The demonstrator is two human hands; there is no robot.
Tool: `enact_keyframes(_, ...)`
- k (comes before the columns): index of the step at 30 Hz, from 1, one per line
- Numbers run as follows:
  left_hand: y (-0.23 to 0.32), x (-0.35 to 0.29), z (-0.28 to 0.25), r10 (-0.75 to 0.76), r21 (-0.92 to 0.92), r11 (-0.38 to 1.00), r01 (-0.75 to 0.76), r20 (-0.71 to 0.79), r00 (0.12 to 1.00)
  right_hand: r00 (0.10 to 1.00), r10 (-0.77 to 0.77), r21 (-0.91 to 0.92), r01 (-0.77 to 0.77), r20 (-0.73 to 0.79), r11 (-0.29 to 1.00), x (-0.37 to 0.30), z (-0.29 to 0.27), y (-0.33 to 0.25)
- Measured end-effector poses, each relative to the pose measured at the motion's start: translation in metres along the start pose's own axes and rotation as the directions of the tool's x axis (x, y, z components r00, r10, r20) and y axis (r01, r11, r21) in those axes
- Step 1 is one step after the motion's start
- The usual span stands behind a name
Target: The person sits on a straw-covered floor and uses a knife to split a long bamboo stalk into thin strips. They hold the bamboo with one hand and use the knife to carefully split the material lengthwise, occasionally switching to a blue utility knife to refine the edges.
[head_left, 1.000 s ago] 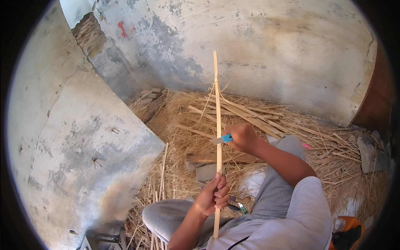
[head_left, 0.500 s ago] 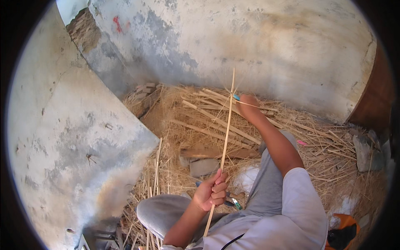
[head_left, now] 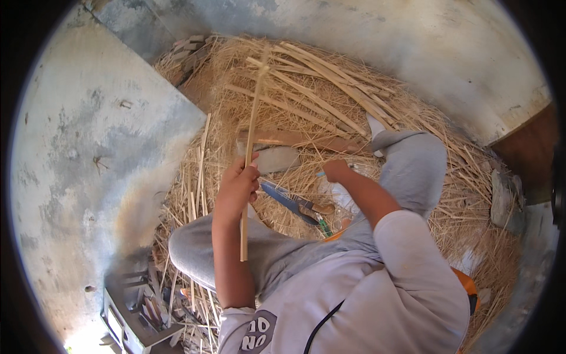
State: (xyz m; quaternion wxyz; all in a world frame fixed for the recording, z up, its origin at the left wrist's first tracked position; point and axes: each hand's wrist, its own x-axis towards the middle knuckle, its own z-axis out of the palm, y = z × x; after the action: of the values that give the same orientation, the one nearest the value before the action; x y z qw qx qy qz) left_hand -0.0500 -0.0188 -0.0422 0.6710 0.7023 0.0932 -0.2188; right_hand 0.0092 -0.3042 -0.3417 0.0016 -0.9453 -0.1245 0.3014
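A long pale bamboo strip (head_left: 253,118) stands nearly upright in my left hand (head_left: 237,187), whose fingers wrap round its lower part. Its lower end passes along my forearm, and its far end looks blurred. My right hand (head_left: 337,171) is closed, apart from the strip, over the straw near my right leg. A small blue end of a tool (head_left: 321,174) pokes out of that fist; the rest of it is hidden. Between my legs lie a blue blade-like tool (head_left: 289,202), a wooden handle (head_left: 324,209) and a small green-handled tool (head_left: 324,225).
Several split bamboo strips (head_left: 330,79) lie on a bed of shavings beyond my hands. Nearer are a wooden plank (head_left: 300,140) and a grey stone (head_left: 276,160). Worn plastered walls (head_left: 100,153) close in on the left and far side. A metal frame (head_left: 132,324) stands at lower left.
My right hand has drawn back from the strip's far end toward me. My left hand has moved left and raised the strip. The view has tipped downward.
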Motion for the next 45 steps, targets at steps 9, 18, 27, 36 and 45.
enact_keyframes(9, 0.02, -0.016, -0.012, 0.064, -0.237, 0.97, -0.044, 0.074, 0.995, 0.956, -0.257, 0.138, 0.237, 0.145, 0.962, -0.029, 0.05, -0.126)
enact_keyframes(18, 0.027, -0.017, -0.031, 0.289, -0.49, 0.836, -0.249, 0.005, 0.957, 0.969, -0.224, 0.306, 0.183, 0.105, 0.934, -0.005, 0.122, -0.155)
enact_keyframes(27, 0.034, -0.013, -0.016, 0.554, -0.387, 0.741, -0.548, -0.108, 0.825, 0.982, -0.162, 0.55, 0.08, 0.101, 0.831, 0.011, 0.054, -0.12)
enact_keyframes(36, 0.039, -0.023, -0.005, 0.937, 0.9, 0.254, -0.355, -0.138, 0.32, 1.0, 0.022, -0.025, -0.022, -0.002, 0.999, -0.113, -0.167, -0.045)
enact_keyframes(45, 0.065, 0.017, 0.01, 0.886, 0.31, 0.444, -0.841, -0.29, 0.361, 0.751, 0.3, 0.737, 0.345, -0.588, 0.582, -0.18, -0.194, -0.069)
